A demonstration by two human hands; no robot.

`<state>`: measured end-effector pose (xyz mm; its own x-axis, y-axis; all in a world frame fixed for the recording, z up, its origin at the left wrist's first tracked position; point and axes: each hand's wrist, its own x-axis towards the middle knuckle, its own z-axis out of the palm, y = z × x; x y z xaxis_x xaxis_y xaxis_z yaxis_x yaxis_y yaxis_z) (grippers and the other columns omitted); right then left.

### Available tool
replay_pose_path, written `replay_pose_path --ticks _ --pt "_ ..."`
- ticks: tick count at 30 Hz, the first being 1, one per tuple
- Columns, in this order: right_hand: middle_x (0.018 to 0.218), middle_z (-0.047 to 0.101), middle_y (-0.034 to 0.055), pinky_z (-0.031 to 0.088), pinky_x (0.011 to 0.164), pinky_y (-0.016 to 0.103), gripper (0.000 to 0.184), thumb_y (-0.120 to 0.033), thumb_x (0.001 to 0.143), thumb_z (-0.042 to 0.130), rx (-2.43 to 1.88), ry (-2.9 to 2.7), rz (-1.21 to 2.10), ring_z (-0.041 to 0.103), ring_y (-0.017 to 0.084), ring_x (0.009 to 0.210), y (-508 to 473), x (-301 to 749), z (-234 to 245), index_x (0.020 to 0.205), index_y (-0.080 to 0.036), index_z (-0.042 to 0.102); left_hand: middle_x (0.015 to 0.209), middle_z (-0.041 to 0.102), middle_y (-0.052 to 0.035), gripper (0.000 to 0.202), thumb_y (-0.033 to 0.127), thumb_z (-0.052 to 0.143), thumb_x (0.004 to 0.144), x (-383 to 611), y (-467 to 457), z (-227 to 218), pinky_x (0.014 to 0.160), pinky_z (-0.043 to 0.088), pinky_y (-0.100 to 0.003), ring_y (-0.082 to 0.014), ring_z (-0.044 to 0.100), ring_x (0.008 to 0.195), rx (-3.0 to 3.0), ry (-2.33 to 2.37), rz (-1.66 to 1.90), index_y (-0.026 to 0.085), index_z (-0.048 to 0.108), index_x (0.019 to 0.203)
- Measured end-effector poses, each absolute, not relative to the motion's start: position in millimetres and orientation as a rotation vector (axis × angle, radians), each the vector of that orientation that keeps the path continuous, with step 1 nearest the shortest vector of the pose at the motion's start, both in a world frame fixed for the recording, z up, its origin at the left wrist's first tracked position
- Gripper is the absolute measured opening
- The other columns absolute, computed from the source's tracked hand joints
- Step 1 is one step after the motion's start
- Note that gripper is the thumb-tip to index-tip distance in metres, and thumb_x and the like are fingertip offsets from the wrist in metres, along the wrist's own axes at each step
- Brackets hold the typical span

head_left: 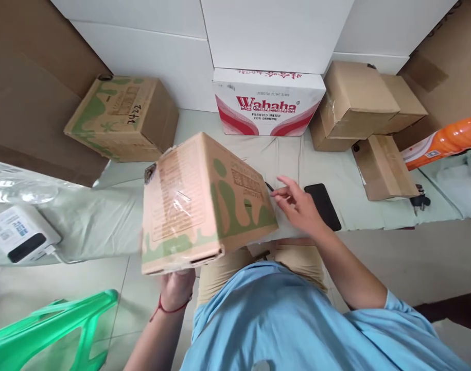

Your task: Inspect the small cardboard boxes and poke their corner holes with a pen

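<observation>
A brown cardboard box with green print and clear tape is tilted up off the pale sheet in front of me. My left hand is under its near bottom corner and holds it up; a red string circles that wrist. My right hand hovers just right of the box with its fingers spread and nothing in them. A black pen tip shows by the fingertips, and a black phone lies flat just beyond the hand.
A similar green-printed box sits at the back left. A white and red Wahaha water carton stands at the back. Several plain brown boxes are at the right, an orange bottle further right. A white device and green plastic stool are at the left.
</observation>
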<state>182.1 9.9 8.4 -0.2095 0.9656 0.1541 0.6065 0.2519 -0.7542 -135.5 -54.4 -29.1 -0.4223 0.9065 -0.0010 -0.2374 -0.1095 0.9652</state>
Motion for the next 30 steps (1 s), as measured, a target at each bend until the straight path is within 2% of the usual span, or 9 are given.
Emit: replay_pose_path --ticks 3,5,6,10,13,17,22,25,30 --pt "0.174 0.054 0.0141 0.05 0.128 0.054 0.066 -0.05 0.112 0.06 -1.137 -2.023 0.781 0.053 0.029 0.161 -3 163 10 0.173 -0.03 0.043 0.123 0.083 -0.0115 0.075 0.081 0.097 0.061 -118 -59 -44 0.11 0.063 -0.053 -0.0408 0.071 0.135 0.687 1.164 1.498 0.026 0.081 0.109" --pt "0.184 0.038 0.0148 0.036 0.137 0.059 0.069 -0.056 0.112 0.058 -1.029 -2.105 0.739 0.035 0.029 0.172 -10 153 11 0.174 -0.029 0.042 0.114 0.085 -0.0117 0.072 0.077 0.1 0.061 -106 -60 -46 0.109 0.064 -0.052 -0.0391 0.075 0.128 0.609 1.06 1.425 0.025 0.083 0.108" --pt "0.185 0.036 0.0149 0.034 0.139 0.058 0.069 -0.058 0.113 0.056 -0.992 -2.123 0.706 0.034 0.028 0.173 -15 149 13 0.174 -0.028 0.042 0.115 0.085 -0.011 0.072 0.076 0.1 0.062 -101 -60 -44 0.111 0.063 -0.052 -0.0382 0.075 0.13 0.562 1.016 1.411 0.026 0.084 0.111" --pt "0.172 0.056 0.0136 0.045 0.13 0.048 0.057 -0.045 0.116 0.054 -0.889 -2.035 0.453 0.054 0.024 0.158 -39 150 31 0.171 -0.028 0.047 0.134 0.083 -0.0039 0.073 0.074 0.1 0.067 -86 -52 -26 0.115 0.062 -0.042 -0.0337 0.069 0.144 0.49 0.998 1.514 0.034 0.082 0.125" --pt "0.16 0.064 0.0148 0.053 0.115 0.043 0.056 -0.035 0.115 0.057 -0.969 -1.926 0.193 0.064 0.024 0.136 -68 167 52 0.17 -0.027 0.049 0.133 0.084 -0.0005 0.072 0.068 0.105 0.061 -65 -41 -9 0.108 0.066 -0.038 -0.0338 0.07 0.143 0.513 0.987 1.473 0.036 0.083 0.122" --pt "0.159 0.062 0.0148 0.052 0.101 0.045 0.065 -0.046 0.113 0.058 -1.272 -1.88 -0.242 0.06 0.03 0.119 -121 207 75 0.175 -0.028 0.047 0.129 0.085 -0.0036 0.063 0.072 0.098 0.071 3 -35 14 0.109 0.065 -0.049 -0.0393 0.073 0.137 0.503 0.752 1.052 0.033 0.085 0.119" --pt "0.144 0.072 0.0158 0.047 0.089 0.044 0.077 -0.056 0.103 0.075 -1.625 -1.79 -0.724 0.059 0.03 0.1 -179 264 88 0.172 -0.028 0.053 0.148 0.076 -0.0151 0.097 0.096 0.083 0.068 113 -42 21 0.12 0.052 -0.063 -0.0486 0.06 0.15 0.44 0.422 0.563 0.025 0.079 0.134" --pt "0.14 0.076 0.0186 0.043 0.088 0.045 0.074 -0.053 0.101 0.079 -1.765 -1.752 -0.79 0.062 0.03 0.097 -190 293 85 0.166 -0.025 0.061 0.16 0.067 -0.0169 0.105 0.102 0.074 0.071 160 -49 7 0.124 0.045 -0.07 -0.0489 0.053 0.156 0.377 0.335 0.384 0.027 0.072 0.145" --pt "0.144 0.076 0.0192 0.043 0.092 0.045 0.062 -0.05 0.106 0.073 -1.836 -1.76 -0.687 0.066 0.028 0.096 -181 322 68 0.162 -0.023 0.064 0.173 0.054 -0.0115 0.097 0.101 0.064 0.081 191 -48 -21 0.128 0.034 -0.074 -0.0431 0.046 0.162 0.294 0.322 0.273 0.036 0.065 0.153"
